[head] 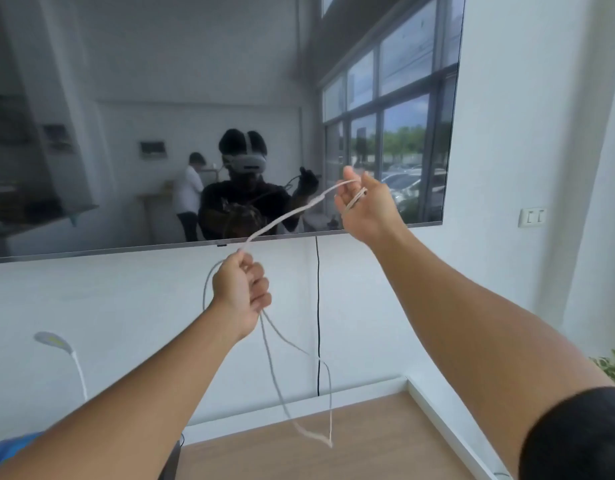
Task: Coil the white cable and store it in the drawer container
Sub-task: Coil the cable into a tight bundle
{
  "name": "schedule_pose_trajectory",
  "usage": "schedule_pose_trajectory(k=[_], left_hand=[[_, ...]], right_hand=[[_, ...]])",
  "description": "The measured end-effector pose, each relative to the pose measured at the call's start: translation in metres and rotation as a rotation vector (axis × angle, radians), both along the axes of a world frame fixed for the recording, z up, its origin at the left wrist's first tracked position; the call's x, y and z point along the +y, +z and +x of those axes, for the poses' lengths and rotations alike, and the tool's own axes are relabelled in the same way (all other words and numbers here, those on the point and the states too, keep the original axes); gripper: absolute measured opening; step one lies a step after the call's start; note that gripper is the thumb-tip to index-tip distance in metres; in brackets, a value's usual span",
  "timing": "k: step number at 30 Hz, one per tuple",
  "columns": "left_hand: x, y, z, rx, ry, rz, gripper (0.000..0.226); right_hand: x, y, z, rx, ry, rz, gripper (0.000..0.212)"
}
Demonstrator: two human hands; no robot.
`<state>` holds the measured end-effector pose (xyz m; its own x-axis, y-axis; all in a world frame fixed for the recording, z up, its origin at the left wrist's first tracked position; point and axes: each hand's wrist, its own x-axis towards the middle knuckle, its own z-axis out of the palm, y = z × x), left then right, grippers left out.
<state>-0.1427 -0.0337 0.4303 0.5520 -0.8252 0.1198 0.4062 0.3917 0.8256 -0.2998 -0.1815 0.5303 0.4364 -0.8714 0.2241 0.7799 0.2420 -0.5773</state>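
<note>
Both arms are raised in front of a wall-mounted screen. The white cable (288, 214) stretches in the air between my hands. My right hand (363, 206), higher and to the right, grips a few small turns of the cable wrapped at its fingers. My left hand (242, 289), lower and nearer the middle, is closed around the cable. Below that fist a long slack loop hangs down almost to the wooden floor. No drawer container is in view.
A large dark screen (126, 116) on the white wall reflects the room and people. A black cord (318, 313) hangs from it down the wall. A white lamp (56, 342) stands at lower left, a wall socket (532, 217) at right, a plant (612, 367) at far right.
</note>
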Motion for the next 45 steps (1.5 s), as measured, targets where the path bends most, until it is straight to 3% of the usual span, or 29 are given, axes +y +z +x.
schedule_pose_trajectory(k=[7,12,17,20,23,25,27,29,31,35,38,41,45], left_hand=[[0.016,-0.075,0.031,-0.025,-0.041,0.243,0.039],[0.017,-0.081,0.044,-0.109,-0.122,0.349,0.037],[0.007,-0.052,0.065,-0.108,-0.059,0.322,0.034],[-0.001,-0.013,0.079,-0.119,0.052,0.301,0.035],[0.000,0.044,0.085,-0.221,0.063,0.220,0.037],[0.005,0.084,0.073,-0.318,0.009,0.145,0.039],[0.013,0.119,0.051,-0.408,-0.046,0.059,0.041],[0.023,0.142,0.027,-0.495,-0.066,-0.003,0.042],[0.032,0.150,0.007,-0.564,-0.062,-0.026,0.042],[0.046,0.131,-0.010,-0.628,-0.044,-0.018,0.041],[0.052,0.104,-0.013,-0.717,-0.059,0.024,0.033],[0.051,0.074,-0.022,-0.777,-0.136,0.068,0.029],[0.045,0.043,-0.031,-0.592,-0.419,0.128,0.040]], right_hand=[[-0.007,0.039,-0.024,-0.282,0.075,0.011,0.031],[0.011,0.043,-0.036,-0.197,0.236,-0.157,0.036],[0.035,0.041,-0.063,-0.039,0.608,-0.394,0.037],[0.050,0.031,-0.075,0.402,0.666,-0.669,0.034],[0.056,0.013,-0.079,1.180,0.454,-1.045,0.033],[0.058,-0.001,-0.069,1.586,0.357,-1.116,0.036],[0.056,-0.013,-0.054,1.848,0.201,-1.168,0.034],[0.046,-0.021,-0.043,1.932,-0.076,-1.252,0.025],[0.035,-0.024,-0.038,1.709,-0.233,-1.110,0.016],[0.025,-0.010,-0.037,0.951,-0.034,-0.660,0.030],[0.023,0.009,-0.033,0.496,0.089,-0.460,0.013],[0.024,0.025,-0.025,0.245,0.156,-0.388,0.018],[0.036,0.040,-0.012,0.041,0.191,-0.360,0.037]])
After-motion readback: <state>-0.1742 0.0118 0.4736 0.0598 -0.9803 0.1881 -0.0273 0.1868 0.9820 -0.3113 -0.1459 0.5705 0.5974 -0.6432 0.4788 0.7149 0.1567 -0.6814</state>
